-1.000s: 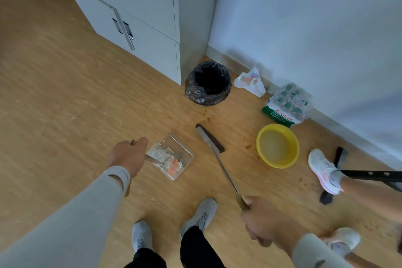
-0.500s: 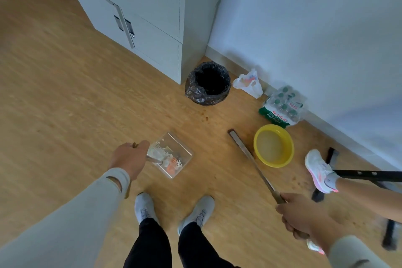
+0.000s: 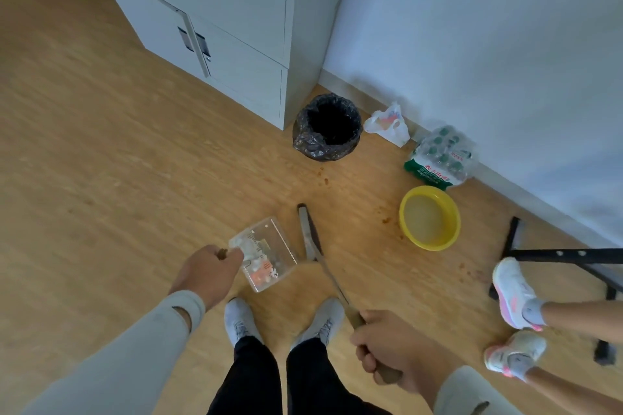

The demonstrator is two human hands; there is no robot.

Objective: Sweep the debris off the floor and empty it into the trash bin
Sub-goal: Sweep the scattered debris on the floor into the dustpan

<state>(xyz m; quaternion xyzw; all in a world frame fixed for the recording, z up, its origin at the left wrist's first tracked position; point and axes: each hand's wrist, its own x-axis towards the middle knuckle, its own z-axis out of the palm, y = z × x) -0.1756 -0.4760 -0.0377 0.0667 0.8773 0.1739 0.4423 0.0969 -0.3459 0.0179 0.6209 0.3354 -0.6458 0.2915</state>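
Gripping the broom [image 3: 312,239] handle, the right hand [image 3: 387,345] has swung its head back from near the yellow basin [image 3: 429,217] to sit just beside the clear dustpan [image 3: 266,253]. The left hand [image 3: 207,271] is closed around the dustpan handle, holding it on the floor. White and orange debris [image 3: 261,271] lies inside the pan. Brown specks remain near the trash bin [image 3: 327,126], so sweeping likely isn't finished.

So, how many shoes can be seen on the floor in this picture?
4. The wearer's left shoe and right shoe are at bottom centre. Another person's two white-and-pink shoes are at the right: upper, lower. None seems hidden.
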